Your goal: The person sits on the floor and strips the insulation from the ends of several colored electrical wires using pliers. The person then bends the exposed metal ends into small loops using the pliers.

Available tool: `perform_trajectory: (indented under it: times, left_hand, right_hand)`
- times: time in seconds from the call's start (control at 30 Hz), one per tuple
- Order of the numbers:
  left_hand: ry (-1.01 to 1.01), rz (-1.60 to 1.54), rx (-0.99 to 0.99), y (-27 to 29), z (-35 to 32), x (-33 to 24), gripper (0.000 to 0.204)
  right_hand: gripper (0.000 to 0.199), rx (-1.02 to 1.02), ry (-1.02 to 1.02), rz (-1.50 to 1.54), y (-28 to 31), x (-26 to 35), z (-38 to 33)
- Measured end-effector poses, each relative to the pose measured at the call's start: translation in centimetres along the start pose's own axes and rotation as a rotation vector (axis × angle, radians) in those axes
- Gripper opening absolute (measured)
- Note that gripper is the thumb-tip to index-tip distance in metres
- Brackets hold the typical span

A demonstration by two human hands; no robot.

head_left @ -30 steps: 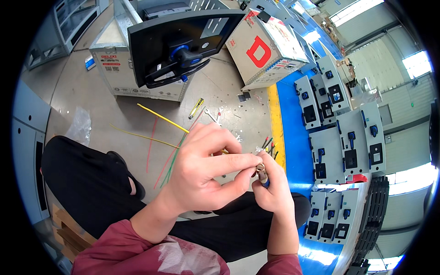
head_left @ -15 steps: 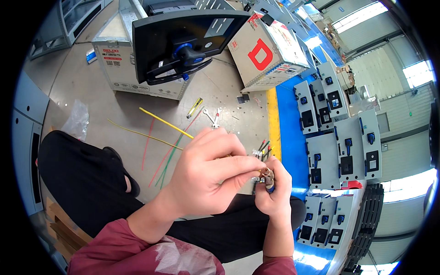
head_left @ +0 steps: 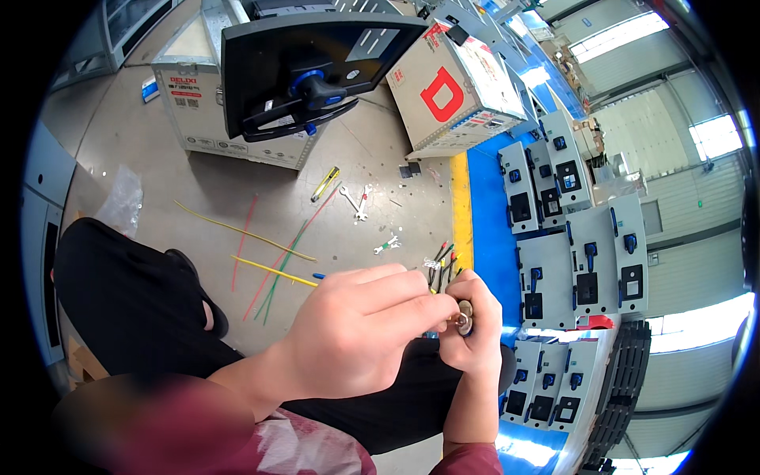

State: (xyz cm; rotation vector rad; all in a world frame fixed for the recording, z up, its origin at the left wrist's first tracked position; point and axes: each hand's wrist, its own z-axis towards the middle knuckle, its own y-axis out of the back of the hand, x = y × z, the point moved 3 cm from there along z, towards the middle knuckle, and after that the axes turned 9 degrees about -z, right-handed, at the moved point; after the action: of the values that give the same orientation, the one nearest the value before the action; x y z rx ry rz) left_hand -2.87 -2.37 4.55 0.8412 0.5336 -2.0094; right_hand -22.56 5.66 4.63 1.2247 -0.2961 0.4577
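My left hand [head_left: 348, 332] is closed, fingers pinched together, with a yellow wire [head_left: 273, 269] running out of it to the left. Its fingertips meet my right hand [head_left: 475, 324], which is wrapped round a metal-headed hand tool [head_left: 465, 315], seen end-on and looking like pliers. A small shiny bit shows at the tool's head where the fingertips touch. The wire's end there is too small to make out. A small blue tip [head_left: 319, 276] shows beside the left hand; what it belongs to is hidden.
On the floor lie loose red, green and yellow wires [head_left: 293, 241], a yellow utility knife [head_left: 324, 184], wrenches [head_left: 358, 204] and black cables [head_left: 442, 265]. A monitor [head_left: 317, 71] and crates [head_left: 455, 95] stand ahead. Grey cabinet panels [head_left: 546, 277] line the blue floor at right.
The yellow wire's free end has swung down toward me. My left hand has turned slightly and the tool's head has tilted. The view has shifted a little.
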Motion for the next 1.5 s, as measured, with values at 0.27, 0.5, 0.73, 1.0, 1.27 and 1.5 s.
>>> perform_trajectory:
  times: [0.27,0.5,0.73,1.0,1.27,1.5]
  left_hand:
    - [-0.029,0.011,0.024,0.2,-0.1,0.0,0.036]
    - [-0.029,0.025,-0.052,0.2,-0.1,0.0,0.034]
    - [-0.010,0.012,-0.069,0.0,-0.6,-0.2,0.026]
    - [0.038,-0.023,-0.074,-0.3,-1.0,-0.7,0.024]
    - [0.125,-0.118,-0.164,-1.0,-0.7,1.2,0.016]
    - [0.657,-0.602,-0.320,-0.9,-1.3,6.6,0.018]
  right_hand:
    - [0.032,0.042,0.003,0.054,-0.2,0.0,0.1]
    - [0.032,-0.045,-0.007,-0.050,-0.6,0.9,-0.3]
    - [0.032,-0.197,0.042,-0.216,-1.0,1.2,-0.3]
    - [0.030,-0.347,0.138,-0.376,-1.3,0.3,-0.7]
    - [0.042,-0.241,-0.072,-0.018,-3.5,-1.9,0.9]
    - [0.048,0.029,-0.539,0.140,-4.1,-4.2,0.1]
